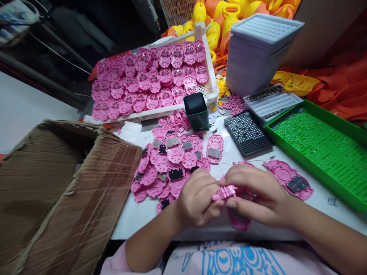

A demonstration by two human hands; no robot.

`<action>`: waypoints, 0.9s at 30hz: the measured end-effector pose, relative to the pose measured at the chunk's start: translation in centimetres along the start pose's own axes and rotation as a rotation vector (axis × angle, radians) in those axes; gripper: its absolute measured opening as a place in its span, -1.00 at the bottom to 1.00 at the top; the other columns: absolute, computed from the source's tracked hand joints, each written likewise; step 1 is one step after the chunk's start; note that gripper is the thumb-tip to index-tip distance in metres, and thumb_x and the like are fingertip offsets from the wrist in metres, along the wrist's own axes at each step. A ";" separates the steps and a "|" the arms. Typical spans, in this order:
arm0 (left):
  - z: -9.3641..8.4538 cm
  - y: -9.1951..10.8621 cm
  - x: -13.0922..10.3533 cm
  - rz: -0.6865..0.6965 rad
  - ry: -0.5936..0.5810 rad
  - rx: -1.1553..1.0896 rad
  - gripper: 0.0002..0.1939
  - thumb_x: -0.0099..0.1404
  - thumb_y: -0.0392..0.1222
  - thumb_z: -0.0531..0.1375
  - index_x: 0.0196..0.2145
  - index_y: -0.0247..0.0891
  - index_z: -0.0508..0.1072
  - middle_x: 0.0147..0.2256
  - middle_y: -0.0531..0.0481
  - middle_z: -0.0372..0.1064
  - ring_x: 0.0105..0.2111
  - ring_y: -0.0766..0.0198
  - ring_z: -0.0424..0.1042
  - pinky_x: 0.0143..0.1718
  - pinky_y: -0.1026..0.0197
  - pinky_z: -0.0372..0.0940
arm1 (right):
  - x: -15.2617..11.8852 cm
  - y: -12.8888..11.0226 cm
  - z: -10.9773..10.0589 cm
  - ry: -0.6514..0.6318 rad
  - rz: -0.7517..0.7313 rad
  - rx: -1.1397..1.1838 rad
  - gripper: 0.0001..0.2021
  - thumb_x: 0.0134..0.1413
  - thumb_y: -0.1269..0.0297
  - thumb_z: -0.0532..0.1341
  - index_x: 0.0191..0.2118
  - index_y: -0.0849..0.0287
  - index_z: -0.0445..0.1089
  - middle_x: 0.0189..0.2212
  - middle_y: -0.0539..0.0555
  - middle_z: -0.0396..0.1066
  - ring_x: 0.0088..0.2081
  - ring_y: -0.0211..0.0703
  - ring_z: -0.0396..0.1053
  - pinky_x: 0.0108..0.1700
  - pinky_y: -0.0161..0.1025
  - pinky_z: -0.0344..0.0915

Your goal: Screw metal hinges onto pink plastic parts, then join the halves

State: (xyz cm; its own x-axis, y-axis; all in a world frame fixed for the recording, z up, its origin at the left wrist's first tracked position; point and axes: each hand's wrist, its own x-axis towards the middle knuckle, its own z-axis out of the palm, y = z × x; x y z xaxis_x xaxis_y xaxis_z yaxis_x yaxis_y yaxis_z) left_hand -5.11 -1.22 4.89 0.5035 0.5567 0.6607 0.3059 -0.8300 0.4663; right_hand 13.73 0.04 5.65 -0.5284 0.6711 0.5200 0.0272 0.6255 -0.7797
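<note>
**Small pink plastic piece (226, 192) held between left hand (199, 196) and right hand (259, 193)**

The left hand, fingers curled, grips the piece's near-left end; the right hand pinches it from the other side between thumb and fingers. The piece sits between the two hands, above the bench (312, 162). Just under the right hand, a pink casing (239, 221) shows partly. To the right of that hand lies another casing with a grey plate (289, 179), and farther right a green tray (318, 173).

Beyond the left hand and to its left spreads a heap of pink casings (160, 160), many with grey or black plates; farther left stands an open cardboard box (94, 194). Past the heap, straight out from the left hand, is a dark green container (197, 116). Beyond the right hand lies a black perforated tray (248, 133).
</note>
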 end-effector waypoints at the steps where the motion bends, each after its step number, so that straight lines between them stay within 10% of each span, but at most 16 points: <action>1: 0.0 0.0 0.0 0.016 -0.004 0.027 -0.82 0.32 -0.22 -0.04 -0.33 -0.33 0.30 -0.47 -0.12 0.31 -0.46 0.22 0.26 -0.43 0.15 0.23 | 0.0 0.0 0.1 0.000 -0.013 -0.010 -0.85 0.14 0.36 0.17 -0.16 0.22 0.31 -0.42 0.10 0.40 -0.36 -0.23 0.35 -0.31 -0.29 0.33; 27: 0.4 -0.2 -0.3 -0.167 -0.096 0.048 -0.74 0.37 -0.17 -0.08 -0.31 -0.35 0.31 -0.43 -0.15 0.33 -0.39 0.19 0.27 -0.32 0.10 0.23 | -0.1 0.2 0.1 0.066 0.170 -0.105 -0.91 0.17 0.32 0.13 -0.21 0.17 0.29 -0.42 0.06 0.38 -0.40 -0.23 0.34 -0.37 -0.30 0.30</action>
State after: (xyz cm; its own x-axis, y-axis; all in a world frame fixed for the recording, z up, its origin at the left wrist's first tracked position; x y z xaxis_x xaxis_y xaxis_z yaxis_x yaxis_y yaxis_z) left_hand -5.03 -1.22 4.31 0.5164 0.6830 0.5166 0.4288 -0.7284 0.5343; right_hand 13.73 0.06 5.39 -0.4523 0.7931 0.4079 0.2012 0.5363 -0.8197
